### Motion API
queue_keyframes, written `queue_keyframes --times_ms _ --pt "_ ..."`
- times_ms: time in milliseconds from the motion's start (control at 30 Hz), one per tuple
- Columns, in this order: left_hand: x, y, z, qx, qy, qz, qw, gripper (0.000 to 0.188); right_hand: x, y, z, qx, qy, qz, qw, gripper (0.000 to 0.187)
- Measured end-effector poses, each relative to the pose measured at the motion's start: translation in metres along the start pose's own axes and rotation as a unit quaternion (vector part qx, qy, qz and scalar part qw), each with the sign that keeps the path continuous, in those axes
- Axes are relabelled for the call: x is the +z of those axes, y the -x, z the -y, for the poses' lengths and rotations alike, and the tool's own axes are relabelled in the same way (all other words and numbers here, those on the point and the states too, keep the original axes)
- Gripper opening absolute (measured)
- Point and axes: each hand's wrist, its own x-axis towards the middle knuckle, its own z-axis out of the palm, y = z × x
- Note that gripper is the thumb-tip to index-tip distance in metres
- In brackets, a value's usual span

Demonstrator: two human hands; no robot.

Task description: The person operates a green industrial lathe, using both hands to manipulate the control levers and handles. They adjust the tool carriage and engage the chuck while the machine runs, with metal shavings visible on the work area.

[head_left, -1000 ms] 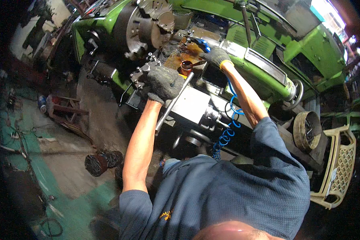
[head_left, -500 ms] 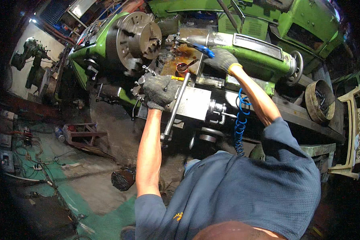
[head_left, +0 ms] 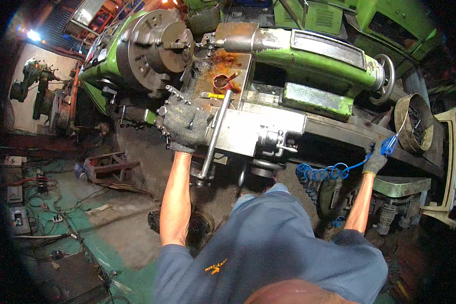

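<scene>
My left hand (head_left: 184, 125), in a grey work glove, is closed over the lathe's tool post (head_left: 163, 112), whose clamping bolts stick out beside the fingers. The glove hides much of the post. A long steel bar (head_left: 217, 134) slants just to the right of that hand. Far out to the right, my gloved right hand (head_left: 375, 161) grips a blue air blow gun (head_left: 389, 145), its thin nozzle pointing up beside a round metal bin. A coiled blue air hose (head_left: 325, 172) trails left from the gun.
The large lathe chuck (head_left: 154, 48) looks partly smeared by motion. A red cup with a brush (head_left: 221, 82) and a yellow-handled tool (head_left: 212, 95) lie on the oily plate. The green tailstock (head_left: 309, 55) stands to the right, near the bin of dark pieces (head_left: 413, 123). Cables (head_left: 55, 218) litter the floor at left.
My right hand has swung from the tailstock's front end down and right to the bin, carrying the air blow gun and stretching the hose. My left hand stays at the tool post.
</scene>
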Motion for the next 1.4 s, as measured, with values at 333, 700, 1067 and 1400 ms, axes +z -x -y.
queue_keyframes --times_ms 333,700,1067,1400 --pt "-0.001 -0.009 0.001 0.02 0.003 0.006 1.0 0.008 0.061 -0.195 -0.078 -0.393 0.477 -0.034 0.785 0.102" --pt "-0.001 0.003 0.002 -0.001 -0.008 -0.032 0.999 0.019 0.081 -0.079 -0.037 -0.165 0.558 0.014 0.813 0.052" --pt "-0.068 0.007 0.066 -0.025 0.233 -0.024 0.972 0.016 0.346 0.264 0.049 -0.173 0.317 0.473 0.804 0.043" --pt "-0.009 0.315 0.431 -0.523 -0.07 0.266 0.807 0.047 0.419 0.318 0.034 -0.123 0.276 0.403 0.864 0.023"
